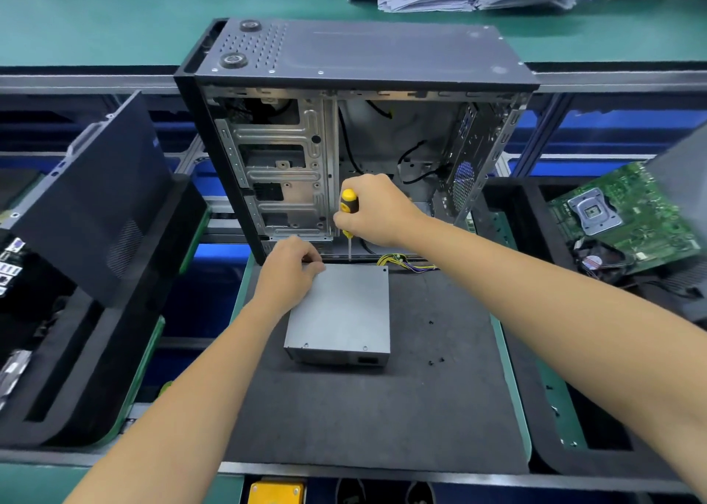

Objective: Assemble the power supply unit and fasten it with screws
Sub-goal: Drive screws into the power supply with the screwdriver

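- Grey power supply (340, 312) lies on dark mat (421, 408).
- L hand (290, 270) rests on its far-left corner, fingers curled.
- R hand (378, 213) grips yellow screwdriver (349, 213), tip down, near open PC case (344, 140).

My screwdriver (349, 206) is yellow and black. The power supply box (341, 310) is plain grey, and its wires (401, 263) are yellow and purple. It sits on a black mat (382, 408) with a green edge. The computer case (355, 132) is black outside, shiny silver inside, with rows of little dots on top. The circuit board (627, 213) is green. The far table (114, 17) is green too.
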### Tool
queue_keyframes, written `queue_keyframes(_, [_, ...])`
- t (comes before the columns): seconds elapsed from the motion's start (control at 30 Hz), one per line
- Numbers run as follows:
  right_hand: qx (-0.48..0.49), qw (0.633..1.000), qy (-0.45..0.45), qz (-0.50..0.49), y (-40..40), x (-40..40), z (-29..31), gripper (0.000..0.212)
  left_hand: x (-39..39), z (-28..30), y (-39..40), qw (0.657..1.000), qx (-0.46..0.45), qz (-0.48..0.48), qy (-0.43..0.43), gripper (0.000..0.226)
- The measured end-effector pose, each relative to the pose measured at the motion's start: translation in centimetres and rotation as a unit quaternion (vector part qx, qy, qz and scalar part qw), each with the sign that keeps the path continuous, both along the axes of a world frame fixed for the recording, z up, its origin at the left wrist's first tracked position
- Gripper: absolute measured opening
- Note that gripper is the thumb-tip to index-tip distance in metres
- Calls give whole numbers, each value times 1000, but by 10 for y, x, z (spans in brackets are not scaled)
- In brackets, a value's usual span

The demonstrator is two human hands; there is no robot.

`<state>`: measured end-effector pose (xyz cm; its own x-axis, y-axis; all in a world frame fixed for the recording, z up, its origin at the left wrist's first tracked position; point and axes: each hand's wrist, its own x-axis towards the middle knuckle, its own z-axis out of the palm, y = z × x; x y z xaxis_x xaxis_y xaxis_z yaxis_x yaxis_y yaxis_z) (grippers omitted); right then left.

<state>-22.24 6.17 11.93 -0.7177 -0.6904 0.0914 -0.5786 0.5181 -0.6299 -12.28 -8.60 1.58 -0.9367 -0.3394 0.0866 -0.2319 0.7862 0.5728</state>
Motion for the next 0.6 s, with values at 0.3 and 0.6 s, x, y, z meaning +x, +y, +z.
queue_keyframes(0.3, [11, 1000, 2, 29, -3, 5, 2, 24, -11, 2, 1, 993, -87, -40, -65, 16])
queue_keyframes(0.6, [21, 999, 2, 35, -2, 6, 1, 28, -16, 5, 2, 980, -93, -64, -162, 25])
